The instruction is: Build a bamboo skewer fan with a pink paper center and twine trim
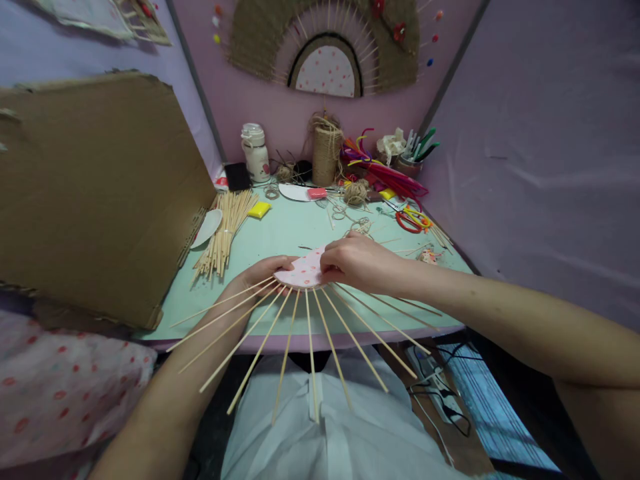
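Between my hands is a fan frame: a half-round base (pixel 300 270) covered in white, red-spotted fabric, with several thin wooden sticks (pixel 309 327) spreading from its curved edge toward my lap. My left hand (pixel 267 272) grips the base at its left end, thumb on top and fingers beneath. My right hand (pixel 350 260) is closed at the base's right side, fingertips pressed on the fabric; its fingers are partly hidden. The frame is held over the table's front edge, sticks pointing at me.
On the green table (pixel 280 233) lie a bundle of sticks (pixel 225 233), a yellow packet (pixel 259 210), scissors (pixel 410 219) and twine (pixel 357 192). A white bottle (pixel 257 157) and a twine spool (pixel 327 153) stand behind. Cardboard (pixel 100 200) leans at left. A finished fan (pixel 325 67) hangs on the wall.
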A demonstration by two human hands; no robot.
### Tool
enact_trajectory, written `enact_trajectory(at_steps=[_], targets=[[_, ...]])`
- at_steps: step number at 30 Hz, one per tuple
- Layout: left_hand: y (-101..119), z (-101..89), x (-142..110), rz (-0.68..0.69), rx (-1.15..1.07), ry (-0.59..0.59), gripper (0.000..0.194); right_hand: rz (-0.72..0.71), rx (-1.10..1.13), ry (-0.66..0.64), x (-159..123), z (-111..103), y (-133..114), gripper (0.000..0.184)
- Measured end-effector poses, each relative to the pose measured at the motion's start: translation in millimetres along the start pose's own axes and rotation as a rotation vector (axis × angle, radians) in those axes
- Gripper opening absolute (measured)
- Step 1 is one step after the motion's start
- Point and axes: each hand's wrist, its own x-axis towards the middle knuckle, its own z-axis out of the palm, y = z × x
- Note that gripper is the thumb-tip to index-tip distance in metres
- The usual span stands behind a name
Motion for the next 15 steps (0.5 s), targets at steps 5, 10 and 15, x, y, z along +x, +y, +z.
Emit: enact_trajectory(at_steps=[5, 10, 15], targets=[[-1.1, -1.6, 1.5, -0.007, -0.015, 0.016, 0.050, 0.015, -0.030, 0.028, 1.3, 1.0, -5.1, 0.031], [-1.4, -4.9, 0.9, 0.018, 0.031, 0.028, 0.051, 0.020, -0.104, 0.000, 5.8, 4.3, -10.9, 0.026], [-0.5, -3.4, -1.1, -0.009, 0.021, -0.006, 0.049, -0.007, -0.012, -0.003, 1.9, -2.0, 1.7, 0.019]])
